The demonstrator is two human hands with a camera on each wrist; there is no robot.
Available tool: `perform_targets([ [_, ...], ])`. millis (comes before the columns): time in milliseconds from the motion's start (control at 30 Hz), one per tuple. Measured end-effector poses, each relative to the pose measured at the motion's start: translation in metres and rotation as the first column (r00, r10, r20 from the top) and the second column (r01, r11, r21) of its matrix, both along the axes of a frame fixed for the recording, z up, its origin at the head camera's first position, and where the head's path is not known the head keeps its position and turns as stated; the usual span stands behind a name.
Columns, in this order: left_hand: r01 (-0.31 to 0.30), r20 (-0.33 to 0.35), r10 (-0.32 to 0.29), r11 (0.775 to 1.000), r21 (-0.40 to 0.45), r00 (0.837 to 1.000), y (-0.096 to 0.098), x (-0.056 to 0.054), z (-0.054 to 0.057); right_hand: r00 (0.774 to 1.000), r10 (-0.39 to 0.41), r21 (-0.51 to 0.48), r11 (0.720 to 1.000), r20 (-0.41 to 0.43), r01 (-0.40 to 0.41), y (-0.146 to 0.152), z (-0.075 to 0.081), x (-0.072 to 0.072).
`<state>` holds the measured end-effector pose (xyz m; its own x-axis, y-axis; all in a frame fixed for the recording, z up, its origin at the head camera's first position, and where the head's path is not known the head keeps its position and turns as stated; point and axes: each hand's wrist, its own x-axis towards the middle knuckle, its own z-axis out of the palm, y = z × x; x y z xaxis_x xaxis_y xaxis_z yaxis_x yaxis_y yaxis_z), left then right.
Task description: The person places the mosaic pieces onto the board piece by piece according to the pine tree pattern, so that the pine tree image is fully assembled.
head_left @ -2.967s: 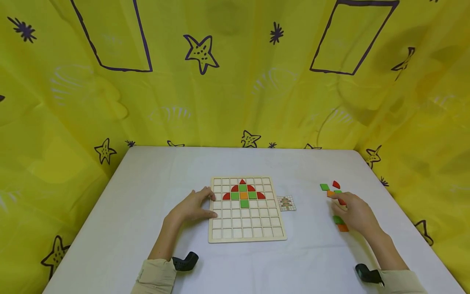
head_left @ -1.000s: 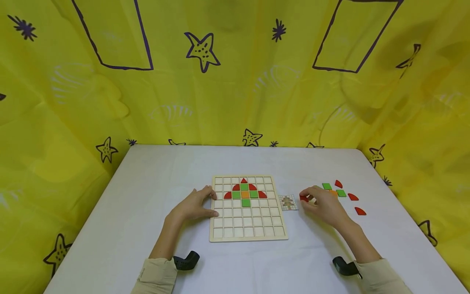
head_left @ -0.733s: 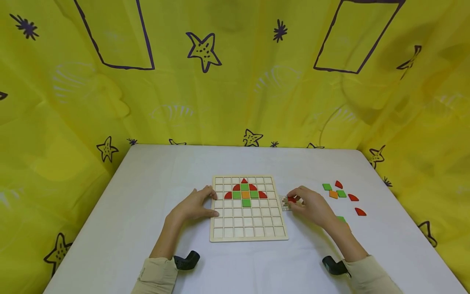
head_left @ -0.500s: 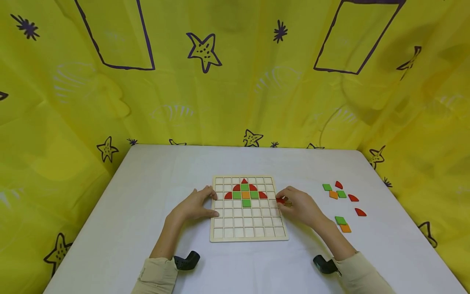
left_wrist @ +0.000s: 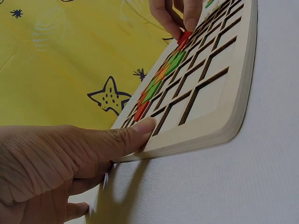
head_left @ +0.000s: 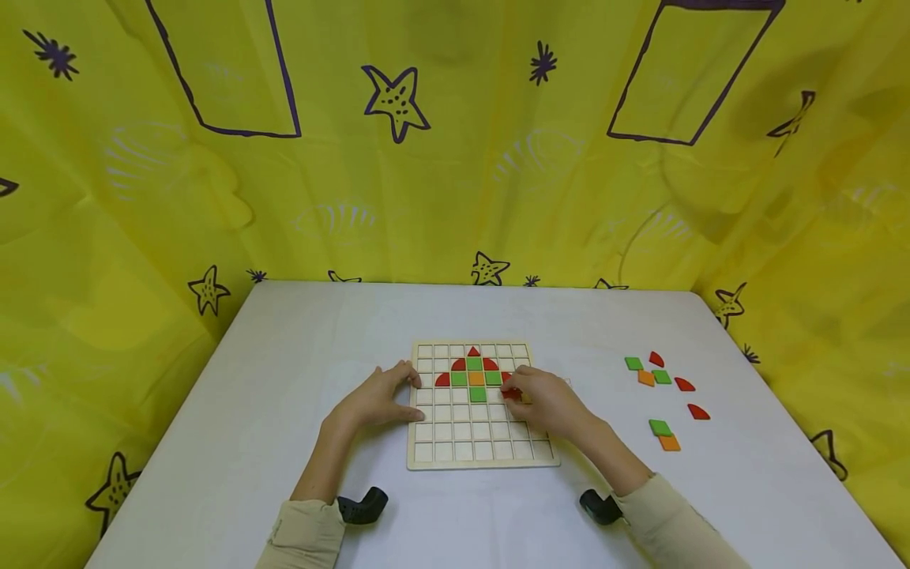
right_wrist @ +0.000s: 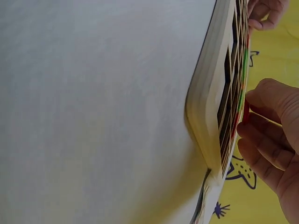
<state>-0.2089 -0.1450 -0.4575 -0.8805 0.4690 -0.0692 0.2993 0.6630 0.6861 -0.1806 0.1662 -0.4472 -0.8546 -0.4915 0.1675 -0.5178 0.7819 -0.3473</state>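
Observation:
A pale wooden grid board (head_left: 483, 465) lies on the table with red, green and orange tiles set in a tree-like shape in its upper cells. My left hand (head_left: 380, 395) rests at the board's left edge, thumb and fingers spread; in the left wrist view its straight thumb (left_wrist: 133, 133) lies on the rim. My right hand (head_left: 550, 399) pinches a red tile (head_left: 509, 393) between thumb and fingertips, close over the board just below the right end of the red row. In the right wrist view the tile (right_wrist: 246, 112) shows edge-on; its full outline is hidden by my fingers.
Right of the board lie loose tiles: red quarter-rounds (head_left: 698, 412), green squares (head_left: 659, 427) and orange squares (head_left: 670, 443). The small pattern card beside the board is almost wholly hidden behind my right hand. A yellow curtain (head_left: 455, 197) surrounds the white table (head_left: 320, 316).
My right hand has picked up the red tile from the loose ones at the right and carried it left, past the card and over the board. My left hand has stayed at the board's edge.

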Motion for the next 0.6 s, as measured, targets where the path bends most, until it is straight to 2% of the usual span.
perform_targets([
  [267,-0.007,-0.002,0.007,1.000,0.002,1.000,0.001,0.000,-0.001,0.998,0.052,0.018,0.998,0.022,-0.052,-0.013,-0.001,-0.003],
  [600,-0.015,0.002,0.015,1.000,-0.006,1.000,0.002,0.002,0.001,0.994,0.109,-0.016,0.994,-0.024,-0.110,-0.020,-0.003,-0.002],
])
